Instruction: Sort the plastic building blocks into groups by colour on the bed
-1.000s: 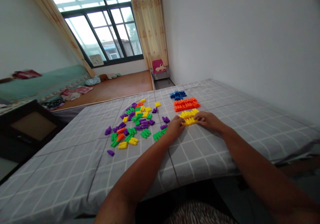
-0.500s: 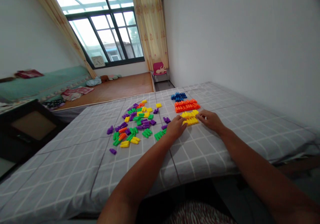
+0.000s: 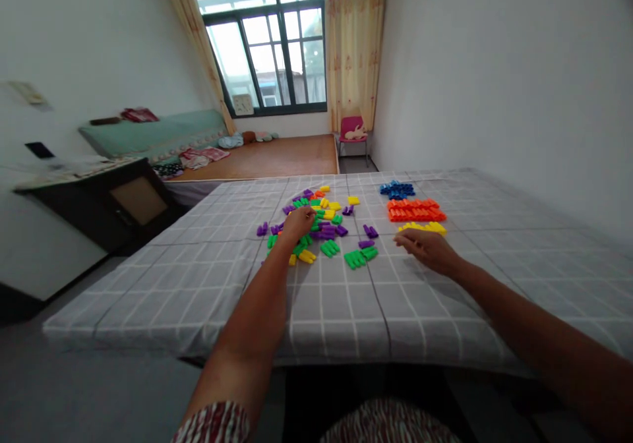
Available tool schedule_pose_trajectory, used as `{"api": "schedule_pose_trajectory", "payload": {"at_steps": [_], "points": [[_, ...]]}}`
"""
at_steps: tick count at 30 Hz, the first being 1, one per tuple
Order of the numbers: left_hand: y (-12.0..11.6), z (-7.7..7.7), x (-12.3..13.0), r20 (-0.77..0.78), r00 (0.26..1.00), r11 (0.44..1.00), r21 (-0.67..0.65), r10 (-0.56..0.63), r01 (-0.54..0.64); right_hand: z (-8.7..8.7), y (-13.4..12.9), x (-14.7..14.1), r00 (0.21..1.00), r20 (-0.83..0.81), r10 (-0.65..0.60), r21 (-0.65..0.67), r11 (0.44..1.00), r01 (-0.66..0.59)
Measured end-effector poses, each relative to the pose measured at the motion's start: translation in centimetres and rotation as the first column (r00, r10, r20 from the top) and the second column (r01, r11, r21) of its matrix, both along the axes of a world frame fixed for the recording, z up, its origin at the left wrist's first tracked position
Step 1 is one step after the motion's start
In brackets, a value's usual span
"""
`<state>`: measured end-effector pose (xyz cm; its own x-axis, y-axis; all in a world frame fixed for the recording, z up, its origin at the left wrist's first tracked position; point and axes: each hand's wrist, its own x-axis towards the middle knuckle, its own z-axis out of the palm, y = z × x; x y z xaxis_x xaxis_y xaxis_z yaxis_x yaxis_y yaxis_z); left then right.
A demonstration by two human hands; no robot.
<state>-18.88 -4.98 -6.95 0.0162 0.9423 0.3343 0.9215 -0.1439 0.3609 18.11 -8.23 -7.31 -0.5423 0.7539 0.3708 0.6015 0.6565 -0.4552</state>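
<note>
My left hand [image 3: 298,224] is over a loose pile of plastic building blocks, its fingers bent together among green blocks [image 3: 302,202] and purple blocks [image 3: 324,235]. What its fingertips hold, if anything, is hidden. My right hand [image 3: 428,248] hovers at the near side of a row of joined yellow blocks [image 3: 432,227] and partly covers it. Its fingers are loosely bent and a little apart, with nothing visible between them. Behind the yellow row lie joined orange blocks [image 3: 416,211], and beyond those a cluster of blue blocks [image 3: 396,190].
A grey checked cloth [image 3: 341,304] covers the bed-like surface. Separate green blocks [image 3: 355,259] and purple blocks [image 3: 370,231] lie between my hands. A white wall runs along the right. Farther off are a dark cabinet [image 3: 99,202] and a pink chair [image 3: 352,126].
My left hand has left the yellow row and moved left to the loose pile. My right hand stays near the yellow row. The camera view has turned left.
</note>
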Motion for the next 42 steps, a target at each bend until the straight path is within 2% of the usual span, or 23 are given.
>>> {"api": "schedule_pose_trajectory", "payload": {"at_steps": [3, 5, 9, 12, 15, 19, 22, 24, 27, 29, 33, 36, 39, 42], "points": [[-0.5, -1.9, -0.8, -0.009, 0.997, 0.997, -0.017, -0.078, 0.078, 0.7, 1.1, -4.8, 0.987, 0.061, 0.145, 0.002, 0.989, -0.146], [-0.5, -2.6, -0.7, -0.013, 0.992, 0.992, -0.022, -0.123, 0.123, 0.7, 2.6, -8.0, 0.975, 0.075, 0.210, 0.028, 0.977, -0.213], [-0.5, -2.8, -0.3, -0.017, 0.987, 0.987, -0.027, -0.160, 0.159, -0.5, 5.2, -13.9, 0.963, 0.108, 0.246, 0.078, 0.964, -0.255], [-0.6, -2.6, -0.2, -0.022, 0.985, 0.984, -0.044, -0.172, 0.171, -1.4, 5.9, -16.7, 0.964, 0.159, 0.215, 0.087, 0.969, -0.231], [-0.9, -2.6, -0.1, -0.056, 0.989, 0.990, -0.033, -0.140, 0.138, -1.7, 5.7, -17.4, 0.973, 0.124, 0.195, 0.080, 0.975, -0.205], [-1.2, -2.4, -0.1, -0.046, 0.997, 0.998, -0.027, -0.063, 0.062, -1.7, 5.7, -16.1, 0.988, 0.021, 0.152, -0.002, 0.988, -0.152], [-1.3, -1.5, -0.8, 0.025, 0.995, 0.995, 0.017, 0.098, -0.099, -1.1, 6.4, -14.6, 0.996, -0.048, 0.070, -0.064, 0.995, -0.073], [-1.4, -0.7, -1.6, 0.101, 0.971, 0.973, 0.063, 0.215, -0.222, -0.6, 6.9, -13.8, 0.998, -0.045, 0.050, -0.116, 0.992, -0.055], [-1.6, 0.2, -2.9, 0.246, 0.916, 0.931, 0.104, 0.316, -0.349, 0.2, 7.4, -13.3, 0.985, 0.068, 0.159, -0.203, 0.969, -0.143], [-1.7, 0.3, -3.7, 0.326, 0.878, 0.907, 0.118, 0.350, -0.405, 0.5, 7.5, -13.6, 0.961, 0.152, 0.230, -0.202, 0.959, -0.197], [-1.7, -0.3, -5.0, 0.385, 0.793, 0.832, 0.103, 0.472, -0.545, 1.1, 7.9, -15.0, 0.931, 0.266, 0.249, -0.130, 0.967, -0.221], [-1.7, -1.0, -5.7, 0.339, 0.740, 0.783, 0.019, 0.580, -0.622, 1.6, 9.1, -16.8, 0.923, 0.324, 0.210, -0.067, 0.978, -0.199], [-1.6, -1.7, -6.0, 0.218, 0.745, 0.775, -0.126, 0.630, -0.619, 1.7, 10.8, -19.4, 0.937, 0.315, 0.150, -0.032, 0.989, -0.147], [-1.5, -2.2, -6.0, 0.119, 0.780, 0.784, -0.210, 0.614, -0.585, 1.3, 12.6, -22.8, 0.946, 0.310, 0.092, 0.048, 0.992, -0.113]]}}
